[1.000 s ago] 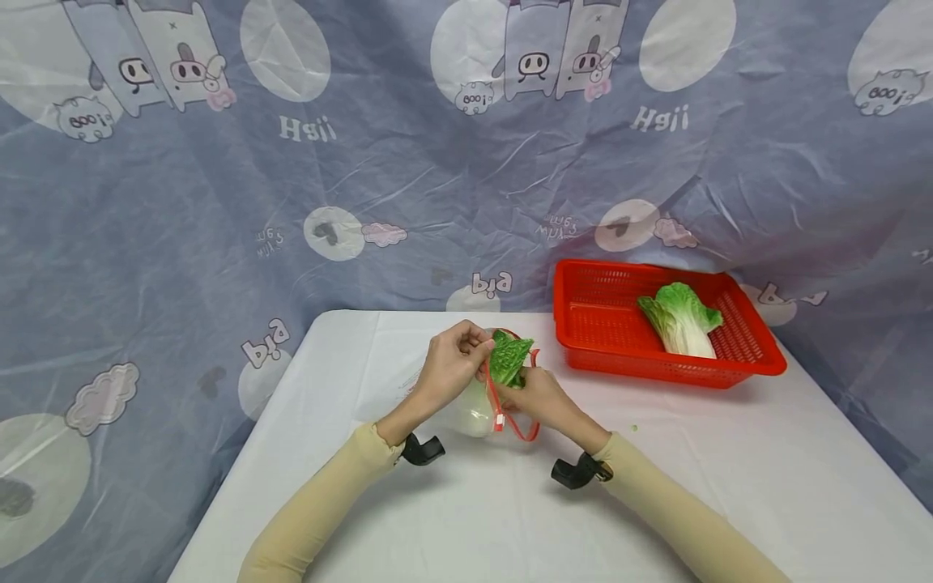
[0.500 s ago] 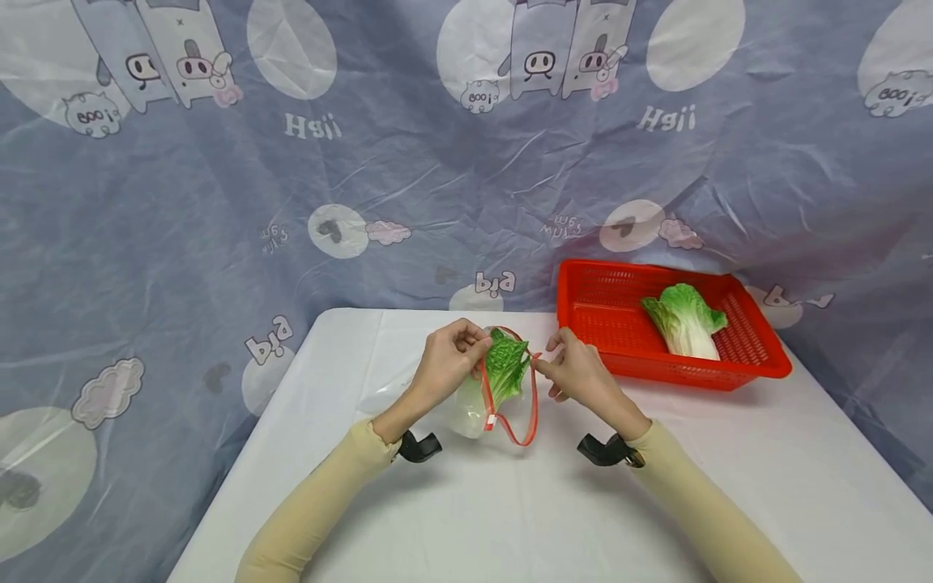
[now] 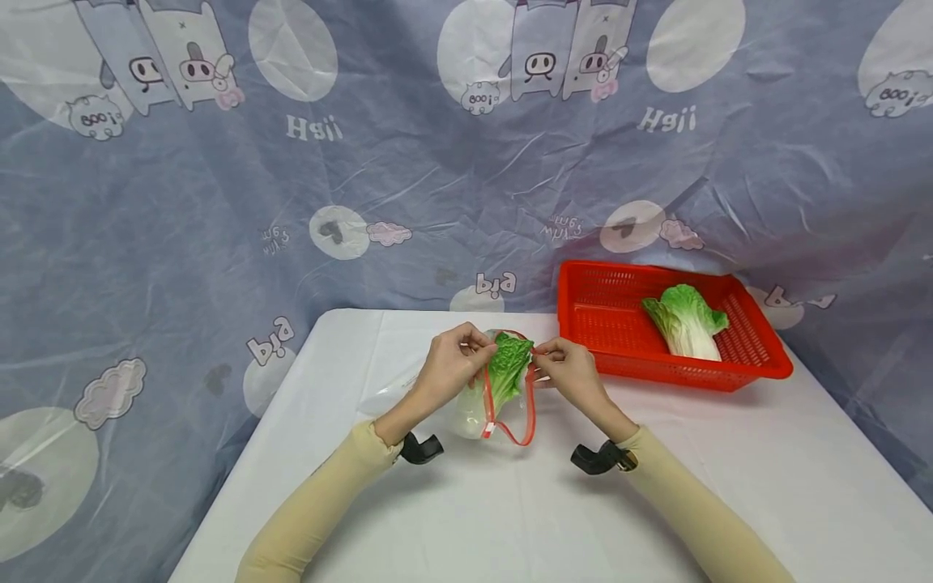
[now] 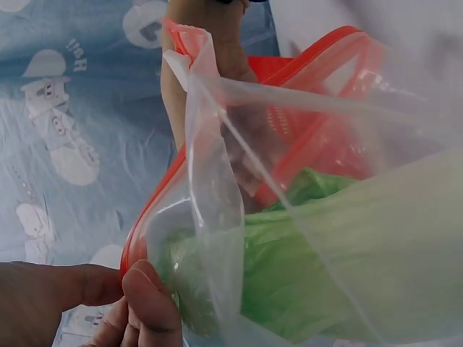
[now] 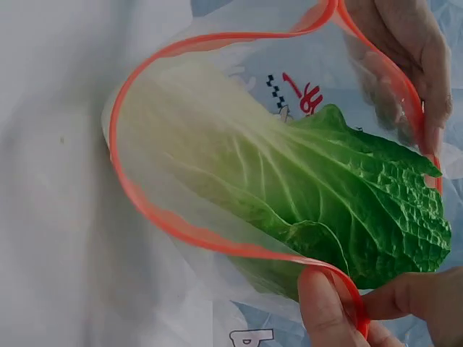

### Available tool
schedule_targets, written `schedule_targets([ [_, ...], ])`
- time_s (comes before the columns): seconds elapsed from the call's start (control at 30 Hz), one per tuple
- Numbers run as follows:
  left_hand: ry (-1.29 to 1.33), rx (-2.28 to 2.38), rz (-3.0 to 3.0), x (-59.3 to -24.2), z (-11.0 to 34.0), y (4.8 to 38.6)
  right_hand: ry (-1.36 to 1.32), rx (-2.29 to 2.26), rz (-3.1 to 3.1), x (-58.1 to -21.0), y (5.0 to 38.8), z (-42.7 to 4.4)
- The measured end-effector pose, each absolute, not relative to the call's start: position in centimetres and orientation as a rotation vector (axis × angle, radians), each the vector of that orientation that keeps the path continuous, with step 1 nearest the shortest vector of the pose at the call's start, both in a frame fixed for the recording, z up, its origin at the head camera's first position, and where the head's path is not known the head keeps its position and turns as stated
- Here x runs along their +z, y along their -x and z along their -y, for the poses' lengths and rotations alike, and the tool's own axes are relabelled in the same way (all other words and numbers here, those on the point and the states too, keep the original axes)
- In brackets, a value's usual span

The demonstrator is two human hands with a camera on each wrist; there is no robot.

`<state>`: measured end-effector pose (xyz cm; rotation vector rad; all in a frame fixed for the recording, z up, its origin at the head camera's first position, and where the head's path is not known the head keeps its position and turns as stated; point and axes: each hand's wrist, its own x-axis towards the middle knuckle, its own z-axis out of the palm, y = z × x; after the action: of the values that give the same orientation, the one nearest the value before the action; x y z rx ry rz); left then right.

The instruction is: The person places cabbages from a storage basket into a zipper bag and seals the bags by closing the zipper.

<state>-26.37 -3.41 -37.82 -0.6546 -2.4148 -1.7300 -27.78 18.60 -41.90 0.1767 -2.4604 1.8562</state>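
Observation:
A clear bag [image 5: 217,246] with a red zip edge lies with its mouth spread wide, and a leafy cabbage [image 3: 506,364] is inside it. In the right wrist view the cabbage's green leaf tips [image 5: 405,217] reach the mouth, its pale base deeper in. My left hand [image 3: 453,366] pinches the red edge on the left side between thumb and finger; the left wrist view shows these fingertips [image 4: 148,289] on the edge. On the opposite side, my right hand [image 3: 576,374] pinches the red edge, thumb against finger.
A red basket [image 3: 656,364] stands at the back right of the white table [image 3: 466,502], holding another cabbage [image 3: 688,328]. More clear plastic [image 3: 386,394] lies left of the bag. A patterned cloth [image 3: 408,162] hangs behind.
My right hand came away from the leaves toward the right, then moved back left to the bag's right edge. My left hand has stayed nearly in place.

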Motion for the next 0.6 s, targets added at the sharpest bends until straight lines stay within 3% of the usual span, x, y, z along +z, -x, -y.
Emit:
schedule_targets([
  [0.23,0.660,-1.591,2.500,-37.6,3.6,25.1,-0.099,1.938,2.432,-41.7,27.7,-18.4],
  [0.6,1.048,-0.599,2.599,-38.3,4.5,19.7,-0.087,1.920,2.432,-41.4,27.7,-18.4],
])
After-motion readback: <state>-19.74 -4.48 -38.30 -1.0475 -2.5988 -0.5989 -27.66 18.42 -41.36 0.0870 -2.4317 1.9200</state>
